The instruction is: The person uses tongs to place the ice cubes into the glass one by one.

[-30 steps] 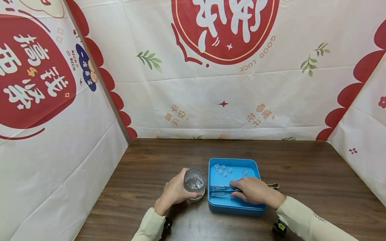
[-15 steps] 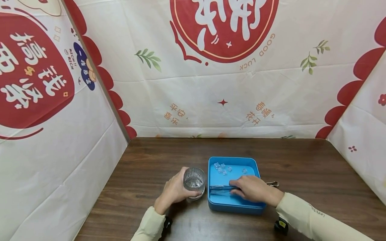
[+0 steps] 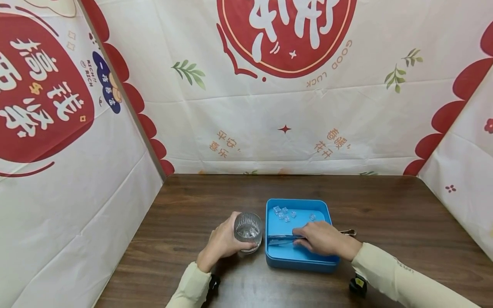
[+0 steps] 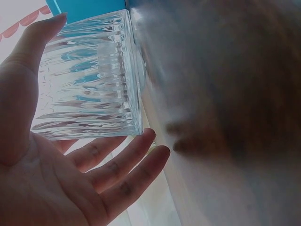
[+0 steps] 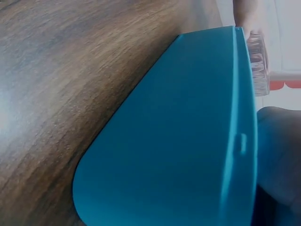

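Note:
My left hand (image 3: 222, 241) holds a clear ribbed glass (image 3: 248, 224) on the table, thumb on the near side; some clear pieces show inside it. In the left wrist view the thumb and fingers lie on opposite sides of the glass (image 4: 87, 80). My right hand (image 3: 323, 238) grips metal tongs (image 3: 348, 232) over the blue box (image 3: 302, 264). Their arms are close together, tips low inside the box by its left wall; whether they pinch anything I cannot tell. Several clear cubes (image 3: 284, 213) lie at the back of the box. The right wrist view shows mostly the box wall (image 5: 169, 122).
The glass stands just left of the box on a brown wooden table (image 3: 208, 192). A printed white cloth (image 3: 246, 115) hangs behind the table, with more cloth at both sides. The looped end of the tongs sticks out past the box's right wall.
The arms of the tongs have come closer together in my right hand. My left hand and the glass keep their place; the whole head view has shifted slightly.

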{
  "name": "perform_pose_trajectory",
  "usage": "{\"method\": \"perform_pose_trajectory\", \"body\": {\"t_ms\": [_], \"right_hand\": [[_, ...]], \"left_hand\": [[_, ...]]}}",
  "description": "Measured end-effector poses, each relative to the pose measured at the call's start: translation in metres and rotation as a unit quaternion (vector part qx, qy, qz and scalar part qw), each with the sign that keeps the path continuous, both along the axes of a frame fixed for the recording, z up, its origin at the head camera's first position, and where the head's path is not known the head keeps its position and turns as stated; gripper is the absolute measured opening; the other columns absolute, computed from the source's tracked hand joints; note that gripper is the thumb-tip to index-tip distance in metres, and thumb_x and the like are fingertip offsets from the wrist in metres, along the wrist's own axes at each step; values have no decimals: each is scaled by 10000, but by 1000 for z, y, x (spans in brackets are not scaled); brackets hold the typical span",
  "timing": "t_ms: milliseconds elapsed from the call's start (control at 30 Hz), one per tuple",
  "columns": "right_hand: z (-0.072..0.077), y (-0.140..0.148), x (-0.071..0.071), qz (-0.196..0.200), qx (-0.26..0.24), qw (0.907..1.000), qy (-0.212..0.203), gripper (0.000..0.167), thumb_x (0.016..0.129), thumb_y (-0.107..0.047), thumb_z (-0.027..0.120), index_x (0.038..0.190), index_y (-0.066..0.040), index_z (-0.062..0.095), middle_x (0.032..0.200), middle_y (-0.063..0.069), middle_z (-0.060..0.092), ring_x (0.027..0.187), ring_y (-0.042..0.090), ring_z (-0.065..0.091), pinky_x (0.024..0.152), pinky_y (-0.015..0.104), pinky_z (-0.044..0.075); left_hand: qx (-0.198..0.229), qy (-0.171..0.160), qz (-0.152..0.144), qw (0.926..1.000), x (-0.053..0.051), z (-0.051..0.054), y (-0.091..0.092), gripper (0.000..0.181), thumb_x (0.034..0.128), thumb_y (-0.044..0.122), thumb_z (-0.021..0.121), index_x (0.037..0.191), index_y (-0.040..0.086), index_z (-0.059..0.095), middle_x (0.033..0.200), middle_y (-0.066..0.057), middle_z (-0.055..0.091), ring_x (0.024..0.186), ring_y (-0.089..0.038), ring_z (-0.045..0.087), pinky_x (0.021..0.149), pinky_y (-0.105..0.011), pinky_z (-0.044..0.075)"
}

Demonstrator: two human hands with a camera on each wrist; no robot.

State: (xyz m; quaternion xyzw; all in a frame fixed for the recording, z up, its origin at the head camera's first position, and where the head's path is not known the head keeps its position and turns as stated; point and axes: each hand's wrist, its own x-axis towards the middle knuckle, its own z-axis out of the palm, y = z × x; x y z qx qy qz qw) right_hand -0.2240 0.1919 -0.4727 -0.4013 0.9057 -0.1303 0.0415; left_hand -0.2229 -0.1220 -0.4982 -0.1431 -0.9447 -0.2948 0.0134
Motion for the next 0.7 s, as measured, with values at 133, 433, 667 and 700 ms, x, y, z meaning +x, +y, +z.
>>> {"method": "perform_pose_trajectory", "body": {"t_ms": [133,433,667,700], "right_hand": [[3,0,-2,101,-3,9999,76,107,975,-299,624,912,-213,617,638,-162,483,564,-16,431,520,189,350],[5,-1,-3,175,105,9996,198,119,974,-316,622,893,-231,601,619,-158,443,544,-6,402,512,194,321],[9,-1,-1,185,141,9994,260,130,975,-325,619,887,-233,592,611,-156,428,537,-1,384,509,195,300],[10,-1,0,181,146,9993,284,134,975,-327,618,882,-234,589,608,-157,429,538,1,382,512,197,300]], "left_hand": [[3,46,4,10000,-1,2,0,860,617,565,880,1285,197,483,1108,-2,654,953,-200,638,732,-440,506],[13,-32,2,10000,-1,4,0,866,620,569,878,1295,195,484,1129,-2,652,970,-206,638,752,-452,510],[3,-74,8,10000,0,1,-1,871,627,572,875,1304,190,481,1146,-5,650,981,-202,637,772,-455,515],[7,-80,8,10000,0,1,-1,872,629,571,874,1306,190,480,1146,-4,649,982,-201,636,773,-455,515]]}}
